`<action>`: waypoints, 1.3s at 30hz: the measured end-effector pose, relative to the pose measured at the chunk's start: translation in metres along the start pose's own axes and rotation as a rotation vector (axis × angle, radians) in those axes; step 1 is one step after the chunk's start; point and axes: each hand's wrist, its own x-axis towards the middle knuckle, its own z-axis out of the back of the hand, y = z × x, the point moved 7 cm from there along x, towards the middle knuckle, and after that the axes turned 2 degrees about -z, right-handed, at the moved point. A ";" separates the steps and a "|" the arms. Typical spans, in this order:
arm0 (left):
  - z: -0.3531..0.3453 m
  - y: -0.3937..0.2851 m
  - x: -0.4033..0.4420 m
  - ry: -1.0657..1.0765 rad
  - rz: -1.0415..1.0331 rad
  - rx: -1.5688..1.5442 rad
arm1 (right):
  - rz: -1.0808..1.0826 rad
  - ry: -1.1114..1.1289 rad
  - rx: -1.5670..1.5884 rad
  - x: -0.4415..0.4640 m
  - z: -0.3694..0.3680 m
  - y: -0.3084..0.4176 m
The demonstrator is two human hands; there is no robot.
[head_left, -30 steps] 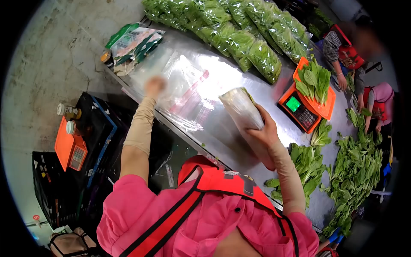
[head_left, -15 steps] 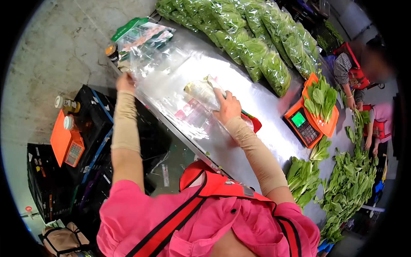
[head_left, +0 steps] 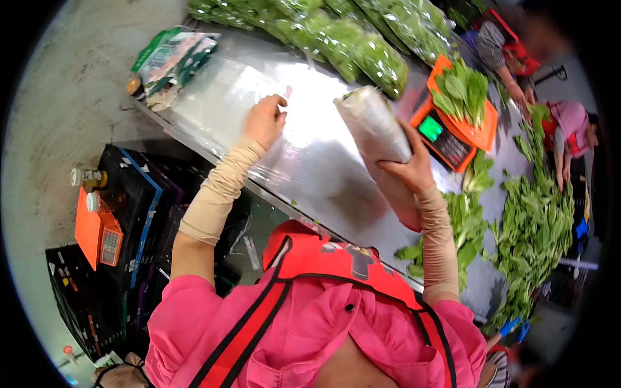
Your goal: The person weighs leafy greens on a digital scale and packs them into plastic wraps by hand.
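My right hand (head_left: pixel 414 165) is wrapped round a long whitish, roll-shaped bundle (head_left: pixel 375 119), which is tilted above the metal table. Its upper end looks cream and ragged and its lower end pinkish; I cannot make out exactly what it is. My left hand (head_left: pixel 264 123) hovers over the table with its fingers bent and a little apart, and nothing shows in them. Under and beside it lie flat clear plastic bags (head_left: pixel 220 97). To the right of my right hand stands an orange scale (head_left: pixel 482 132) with leafy greens (head_left: pixel 462 94) on its pan and a lit green display.
Bagged greens (head_left: pixel 310 39) line the far side of the metal table (head_left: pixel 323 213). Loose greens (head_left: pixel 533 226) pile up on the right, near two co-workers. A green printed bag (head_left: pixel 174 61) lies at the left corner. Black crates (head_left: pixel 129 220) carry jars and another orange scale (head_left: pixel 97 226).
My right hand has lifted the roll-shaped bundle off the table and moved right. My left hand has left the table's left edge and moved right over the bags. The view has shifted.
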 end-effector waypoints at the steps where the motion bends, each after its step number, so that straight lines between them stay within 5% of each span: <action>1: -0.021 -0.013 -0.007 0.060 -0.019 0.013 | 0.009 -0.046 -0.048 -0.013 0.019 0.001; 7: -0.145 -0.045 -0.060 0.338 0.023 0.149 | -0.126 0.083 0.195 -0.063 0.018 0.045; 12: -0.219 0.022 -0.094 0.355 0.320 -0.600 | -0.013 0.117 -0.021 -0.095 -0.015 -0.026; 17: -0.178 -0.022 -0.078 0.448 0.373 -0.631 | 0.029 0.225 -0.107 -0.113 -0.005 -0.041; 23: -0.154 -0.045 -0.064 0.497 0.504 -0.543 | -0.058 0.014 -0.434 -0.105 0.005 -0.063; 25: -0.140 -0.063 -0.052 0.396 0.275 -0.220 | -0.056 0.034 -0.466 -0.112 -0.005 -0.052; 27: -0.137 -0.064 -0.051 0.350 0.325 -0.233 | -0.061 0.049 -0.505 -0.116 -0.011 -0.049; 31: -0.119 -0.104 -0.054 0.140 0.033 0.039 | -0.104 -0.024 -0.625 -0.112 -0.013 -0.046; 39: -0.121 -0.121 -0.080 0.043 -0.005 0.106 | -0.031 -0.016 -0.726 -0.118 -0.044 -0.030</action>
